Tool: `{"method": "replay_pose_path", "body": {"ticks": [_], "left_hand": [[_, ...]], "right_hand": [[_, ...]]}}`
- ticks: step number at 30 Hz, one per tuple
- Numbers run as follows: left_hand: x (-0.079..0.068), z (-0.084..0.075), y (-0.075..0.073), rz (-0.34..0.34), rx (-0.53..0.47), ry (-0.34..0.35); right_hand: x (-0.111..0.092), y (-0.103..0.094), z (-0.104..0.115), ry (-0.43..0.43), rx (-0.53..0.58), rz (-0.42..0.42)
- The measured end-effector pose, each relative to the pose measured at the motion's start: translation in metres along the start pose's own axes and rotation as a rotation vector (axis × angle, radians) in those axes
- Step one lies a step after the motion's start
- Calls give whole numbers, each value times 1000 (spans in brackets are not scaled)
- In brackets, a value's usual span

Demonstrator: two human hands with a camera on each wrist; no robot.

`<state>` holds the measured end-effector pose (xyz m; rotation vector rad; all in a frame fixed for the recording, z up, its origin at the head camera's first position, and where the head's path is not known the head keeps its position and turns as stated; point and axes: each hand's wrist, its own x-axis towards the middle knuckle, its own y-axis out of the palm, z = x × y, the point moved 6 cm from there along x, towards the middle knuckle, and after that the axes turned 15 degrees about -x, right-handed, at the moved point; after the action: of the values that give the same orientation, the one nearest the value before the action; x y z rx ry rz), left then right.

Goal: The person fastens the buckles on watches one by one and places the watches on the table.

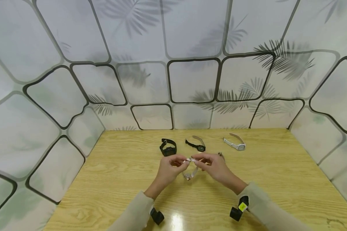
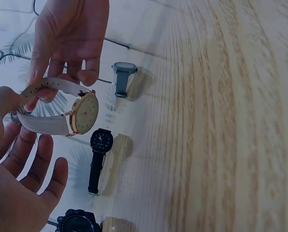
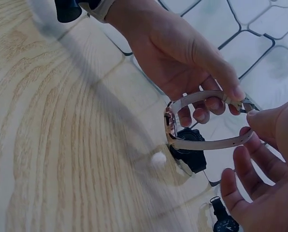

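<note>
A wristwatch with a white strap and rose-gold case (image 2: 87, 113) hangs, dial down, between both hands over the table. My left hand (image 1: 169, 171) pinches one part of its strap near the buckle, thumb against fingers. On the other side my right hand (image 1: 218, 168) pinches the strap beside it. The strap ends meet at the fingertips, forming a loop (image 3: 207, 144). Fingers partly cover the buckle, so I cannot tell whether it is fastened.
Behind the hands on the wooden table (image 1: 118, 179) lie a chunky black watch (image 1: 169, 150), a slim black watch (image 1: 200, 148) and a white watch (image 1: 241, 147). Another watch (image 1: 221, 156) is mostly hidden by the right hand. A patterned cloth wall (image 1: 191, 80) encloses the back and sides.
</note>
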<state>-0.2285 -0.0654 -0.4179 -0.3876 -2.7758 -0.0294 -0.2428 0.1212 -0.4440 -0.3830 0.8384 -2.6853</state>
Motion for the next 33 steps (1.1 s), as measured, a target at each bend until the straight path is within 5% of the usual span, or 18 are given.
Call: {"method": "replay_pose_path", "body": {"ticks": [7, 20, 28, 33], "left_hand": [[4, 30, -7, -2, -5, -11], [-1, 48, -3, 19, -98, -168], [-2, 49, -2, 2, -111, -143], [-3, 47, -2, -4, -129, -147]], "right_hand": [[-1, -2, 1, 10, 25, -78], [-1, 5, 4, -42, -71, -62], [-1, 8, 4, -38, -114, -56], [-2, 13, -2, -38, -47, -8]]}}
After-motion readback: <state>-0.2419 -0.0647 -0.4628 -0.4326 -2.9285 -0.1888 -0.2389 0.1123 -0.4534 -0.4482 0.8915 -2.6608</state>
